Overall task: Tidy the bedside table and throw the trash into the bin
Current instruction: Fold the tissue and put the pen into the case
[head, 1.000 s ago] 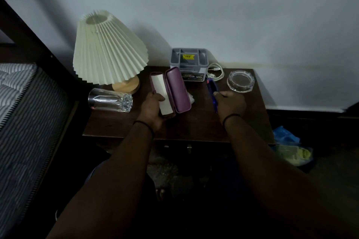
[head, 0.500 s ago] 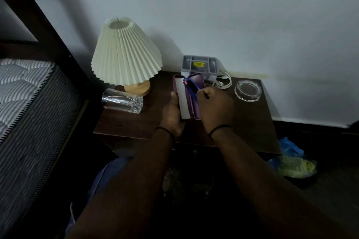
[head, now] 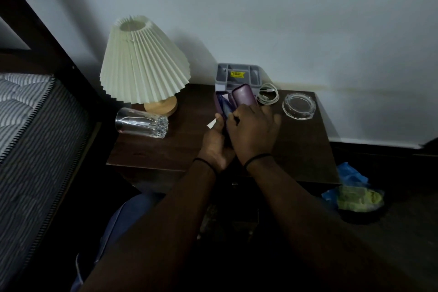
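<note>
On the dark wooden bedside table (head: 166, 149) my left hand (head: 216, 143) grips the lower end of an open purple case (head: 244, 97) from the left. A blue item (head: 226, 105), pen-like, lies inside the case's left half. My right hand (head: 254, 130) covers the case from the right, its fingers curled at the blue item's lower end. A white scrap (head: 211, 124) pokes out beside my left thumb. A dark bin (head: 362, 214) on the floor to the right holds a yellow-green wrapper (head: 355, 198) and blue plastic (head: 350, 173).
A pleated cream lamp (head: 144, 64) stands at the back left, with a clear glass (head: 142, 123) lying on its side before it. A grey organiser (head: 238, 74), a white cable (head: 267, 96) and a glass ashtray (head: 299, 105) line the back. A striped mattress (head: 23, 125) is at the left.
My right hand took the blue item from the table and carried it left into the open case. The white sheet that stood in the case no longer shows there.
</note>
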Motion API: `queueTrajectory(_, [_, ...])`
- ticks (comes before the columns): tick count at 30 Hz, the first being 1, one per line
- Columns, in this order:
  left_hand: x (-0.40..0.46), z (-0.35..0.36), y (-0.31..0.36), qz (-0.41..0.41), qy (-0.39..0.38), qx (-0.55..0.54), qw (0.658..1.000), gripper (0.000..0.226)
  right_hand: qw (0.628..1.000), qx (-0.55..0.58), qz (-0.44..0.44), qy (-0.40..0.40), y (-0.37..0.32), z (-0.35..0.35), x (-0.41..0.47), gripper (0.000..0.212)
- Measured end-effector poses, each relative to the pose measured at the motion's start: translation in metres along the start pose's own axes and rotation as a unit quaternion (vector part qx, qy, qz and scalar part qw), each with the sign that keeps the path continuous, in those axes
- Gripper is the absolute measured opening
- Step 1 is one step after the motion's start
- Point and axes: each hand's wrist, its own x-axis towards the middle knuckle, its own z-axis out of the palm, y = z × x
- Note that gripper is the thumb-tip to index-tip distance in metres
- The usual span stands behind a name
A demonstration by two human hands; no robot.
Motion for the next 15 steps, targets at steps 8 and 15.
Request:
queueTrajectory(8, [0.0, -0.004, 0.003, 0.0, -0.011, -0.051, 0.999, 0.053, 0.993, 0.1, 0.0, -0.059, -0.002, 0.0, 0.001, 0.033])
queueTrajectory(15, [0.011, -0.005, 0.007, -0.008, 0.004, -0.084, 0.996, 0.063, 0.974, 0.187, 0.104, 0.077, 0.03, -0.007, 0.017, 0.02])
